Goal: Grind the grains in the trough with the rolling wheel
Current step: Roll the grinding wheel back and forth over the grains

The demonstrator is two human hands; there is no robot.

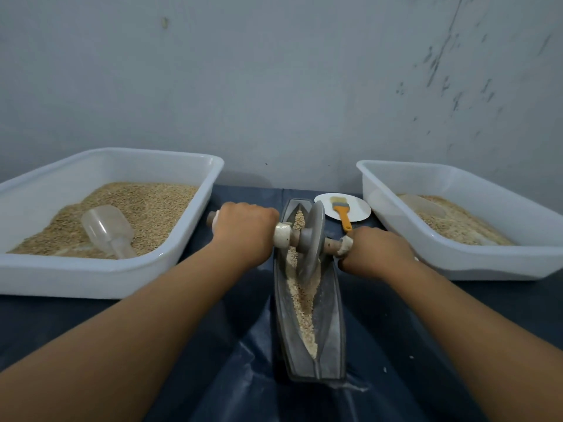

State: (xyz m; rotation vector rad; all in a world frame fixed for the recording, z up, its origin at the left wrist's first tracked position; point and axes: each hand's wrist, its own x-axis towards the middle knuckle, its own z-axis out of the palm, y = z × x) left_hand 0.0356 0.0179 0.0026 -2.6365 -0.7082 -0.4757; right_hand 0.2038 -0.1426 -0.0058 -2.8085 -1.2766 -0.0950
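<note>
1. Wrapping closed around the wooden axle handle (330,245): left hand (243,229) gripping the stub left of the wheel, right hand (377,251) gripping the stub on the right, fingers curled under and mostly hidden.
2. Standing on edge between both fists, equally near each: grey stone rolling wheel (312,239), sitting in the far half of the long grey boat-shaped trough (332,330).
3. Running toward and away from the body: the trough's long axis, at right angles to the axle, so rolling meaning push and pull along it.
4. Lying in the groove: pale, partly crushed grains (304,303), mostly nearer the body, so pulling back looking like the likely stroke.
5. Flanking closely on the dark blue covered table (213,345): left white plastic tray (122,281) and right white plastic tray (487,269), limiting sideways knuckle room.
</note>
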